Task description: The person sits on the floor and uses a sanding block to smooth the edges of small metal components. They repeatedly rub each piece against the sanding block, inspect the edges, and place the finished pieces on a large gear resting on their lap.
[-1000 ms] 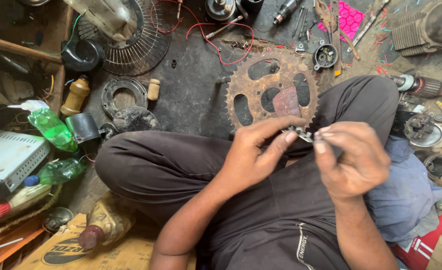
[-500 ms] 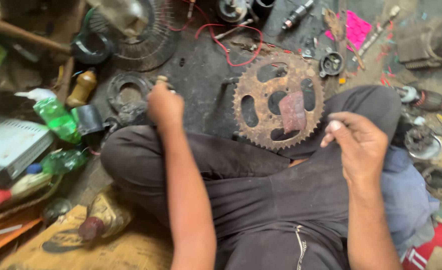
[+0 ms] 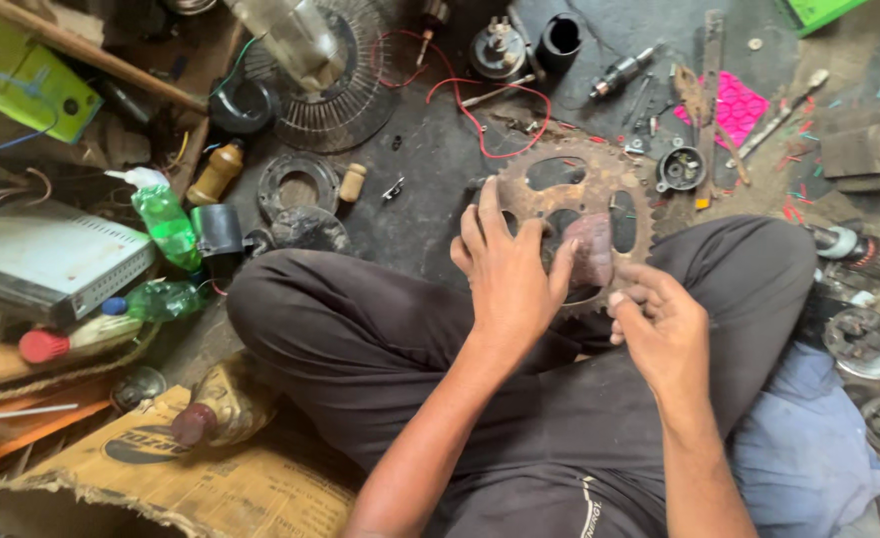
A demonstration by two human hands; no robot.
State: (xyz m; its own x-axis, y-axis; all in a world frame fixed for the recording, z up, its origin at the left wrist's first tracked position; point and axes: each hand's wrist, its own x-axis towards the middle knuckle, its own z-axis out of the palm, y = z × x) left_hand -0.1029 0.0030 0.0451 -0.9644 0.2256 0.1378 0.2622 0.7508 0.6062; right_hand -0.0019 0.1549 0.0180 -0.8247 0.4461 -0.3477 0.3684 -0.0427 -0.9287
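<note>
A rusty toothed sprocket (image 3: 599, 164) leans on the dark floor against my crossed legs in black trousers (image 3: 360, 339). A reddish-brown block (image 3: 591, 249) sits at its middle. My left hand (image 3: 504, 279) lies with fingers spread over the sprocket's left half, fingertips on the metal. My right hand (image 3: 664, 329) hovers at the sprocket's lower right edge with fingers loosely curled. Whether it pinches something small is hidden.
A fan with a wire guard (image 3: 330, 90), a round ring part (image 3: 295, 184), a brown bottle (image 3: 216, 174) and a green bottle (image 3: 166, 224) lie to the left. A white box device (image 3: 51, 264) sits further left. Red wire (image 3: 480, 110), a pink mesh piece (image 3: 734, 105) and a power drill (image 3: 858, 254) crowd the far side and right. Cardboard (image 3: 211, 478) lies at the lower left.
My left hand, which had reached out left toward the ring parts, has come back onto the sprocket. The right hand has dropped closer to the sprocket's edge.
</note>
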